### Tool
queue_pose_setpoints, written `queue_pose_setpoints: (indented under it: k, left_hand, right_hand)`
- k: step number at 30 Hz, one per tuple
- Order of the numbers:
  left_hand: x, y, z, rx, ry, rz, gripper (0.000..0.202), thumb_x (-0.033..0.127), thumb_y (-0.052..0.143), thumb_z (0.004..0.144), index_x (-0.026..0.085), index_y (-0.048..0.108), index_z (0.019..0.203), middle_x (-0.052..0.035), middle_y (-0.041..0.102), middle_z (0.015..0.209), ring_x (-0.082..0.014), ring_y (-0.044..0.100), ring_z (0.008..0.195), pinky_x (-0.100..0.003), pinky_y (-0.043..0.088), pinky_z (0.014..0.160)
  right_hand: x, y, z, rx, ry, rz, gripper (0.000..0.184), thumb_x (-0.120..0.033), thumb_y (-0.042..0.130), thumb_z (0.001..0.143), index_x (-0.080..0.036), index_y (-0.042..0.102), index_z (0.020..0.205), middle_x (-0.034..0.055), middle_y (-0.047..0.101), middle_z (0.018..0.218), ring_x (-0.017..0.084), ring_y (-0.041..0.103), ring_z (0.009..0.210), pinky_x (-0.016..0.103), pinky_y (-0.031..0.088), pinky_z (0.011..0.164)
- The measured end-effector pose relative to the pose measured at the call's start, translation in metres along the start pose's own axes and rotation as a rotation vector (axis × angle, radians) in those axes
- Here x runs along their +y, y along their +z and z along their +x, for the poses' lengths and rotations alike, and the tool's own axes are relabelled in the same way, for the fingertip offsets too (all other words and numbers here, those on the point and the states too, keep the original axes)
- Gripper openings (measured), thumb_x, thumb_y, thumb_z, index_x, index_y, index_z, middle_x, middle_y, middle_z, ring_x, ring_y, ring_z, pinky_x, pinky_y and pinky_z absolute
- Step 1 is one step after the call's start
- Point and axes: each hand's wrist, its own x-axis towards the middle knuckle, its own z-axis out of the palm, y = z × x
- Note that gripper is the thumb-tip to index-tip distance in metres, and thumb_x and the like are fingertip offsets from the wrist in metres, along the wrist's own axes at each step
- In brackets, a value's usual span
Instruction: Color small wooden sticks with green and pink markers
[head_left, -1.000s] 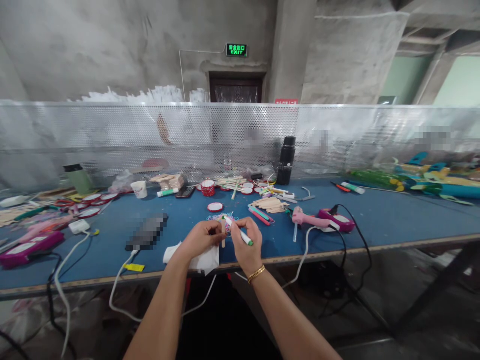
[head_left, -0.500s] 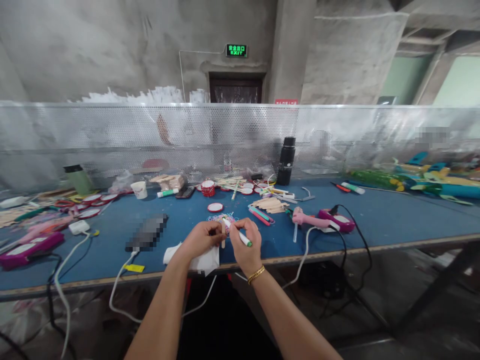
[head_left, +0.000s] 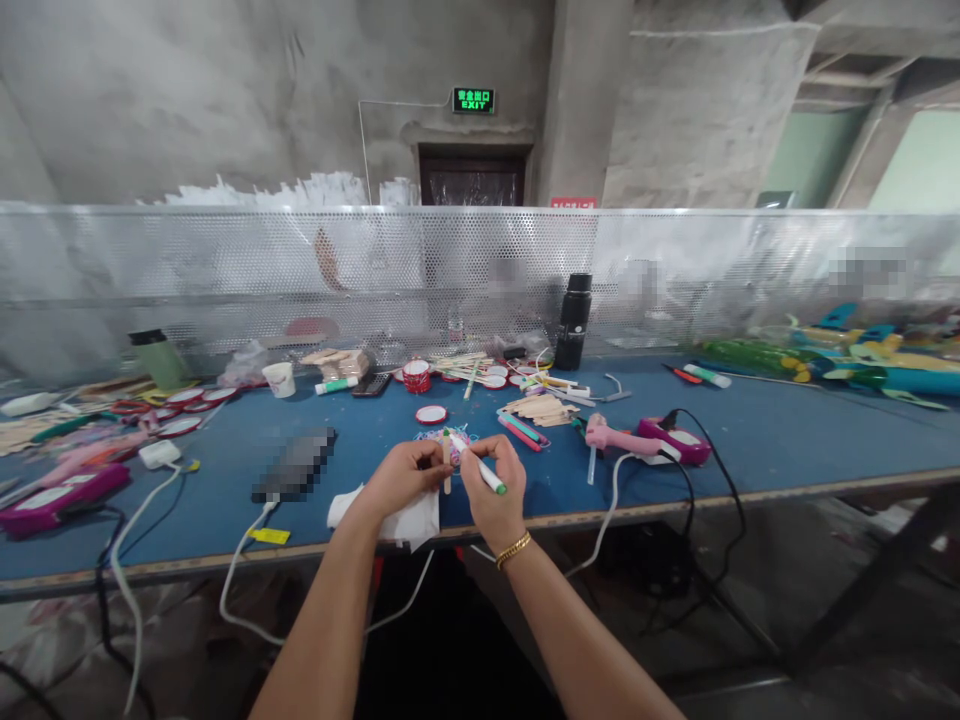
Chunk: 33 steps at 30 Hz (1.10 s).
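Observation:
My left hand [head_left: 411,474] pinches a narrow wooden craft stick [head_left: 448,485], held upright near the table's front edge. In my right hand [head_left: 496,490] is a white marker pen [head_left: 489,477] with a green end, gripped like a writing pen. Its tip is close to the upper part of the stick, where a small green patch shows; whether they touch I cannot tell. Behind my fingers lies a tangle of pastel strands [head_left: 431,435]. A white tissue [head_left: 420,522] lies under my left wrist.
Loose craft sticks [head_left: 541,409] and coloured pens [head_left: 523,431] lie ahead to the right. A pink glue gun [head_left: 626,438] with cables is farther right. On the left are a dark phone-like slab [head_left: 295,466] and a paper cup [head_left: 280,380]. A black bottle [head_left: 574,325] stands by the mesh screen.
The marker's tip has shifted slightly beside the top of the stick, and the green patch there shows more clearly. Both hands keep nearly the same place and grip.

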Motion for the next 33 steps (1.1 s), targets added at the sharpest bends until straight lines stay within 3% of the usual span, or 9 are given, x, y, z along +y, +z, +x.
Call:
queue_pose_setpoints:
  k: [25, 33]
  left_hand:
    - [-0.002, -0.0008, 0.001, 0.0, 0.022, 0.021, 0.039, 0.048, 0.07, 0.08, 0.018, 0.055, 0.062, 0.0013, 0.057, 0.06, -0.0129, 0.048, 0.06, -0.025, 0.036, 0.061]
    - [0.0015, -0.0005, -0.0001, 0.0, 0.005, -0.018, 0.039, 0.047, 0.073, 0.077, 0.017, 0.054, 0.06, 0.0018, 0.056, 0.058, -0.0127, 0.048, 0.059, -0.025, 0.036, 0.06]
  right_hand:
    - [0.0, 0.0015, 0.0006, -0.018, -0.021, 0.02, 0.017, -0.029, 0.06, 0.093, -0.023, 0.057, 0.077, -0.0008, 0.065, 0.076, 0.017, 0.06, 0.075, 0.034, 0.045, 0.08]
    - [-0.0008, 0.0025, 0.0, -0.007, 0.036, 0.058, 0.016, -0.029, 0.06, 0.093, -0.022, 0.057, 0.079, 0.0, 0.065, 0.077, 0.018, 0.061, 0.076, 0.035, 0.046, 0.08]
